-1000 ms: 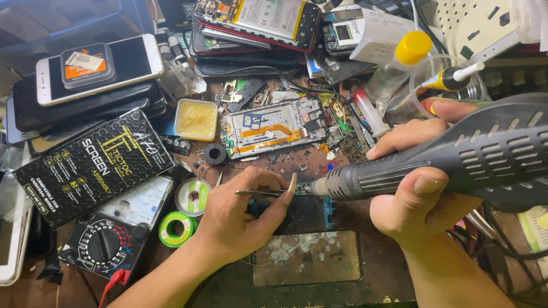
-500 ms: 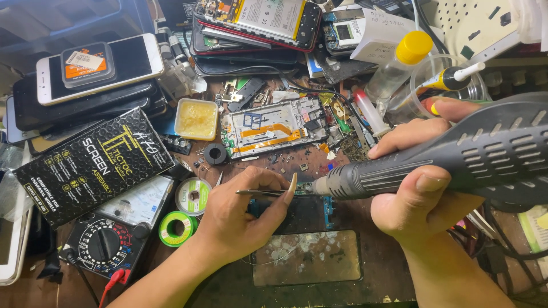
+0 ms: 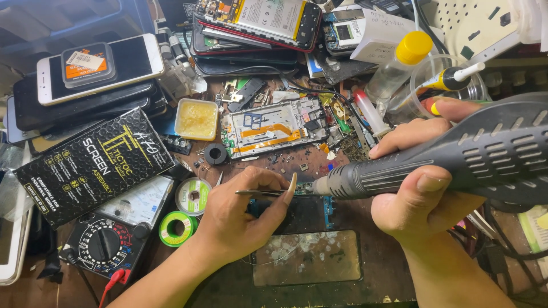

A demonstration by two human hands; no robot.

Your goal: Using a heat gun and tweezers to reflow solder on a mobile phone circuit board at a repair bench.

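Pretty clearly a phone repair bench: gutted phones point(image 3: 257, 23) stacked at the back, a multimeter point(image 3: 103, 246), solder spools point(image 3: 193, 195), a flux tub point(image 3: 197, 118) and a bare phone frame point(image 3: 274, 125) on a scuffed, cluttered worktop point(image 3: 377, 268)

A flat black box point(image 3: 94, 165) with yellow and white print lies tilted at left, beside the meter point(image 3: 103, 245). Above it a white phone point(image 3: 100, 68) lies on stacked phones, dark screen up, carrying a small dark packet point(image 3: 85, 64) with an orange-and-white label. A white box point(image 3: 379, 37) lies top centre.
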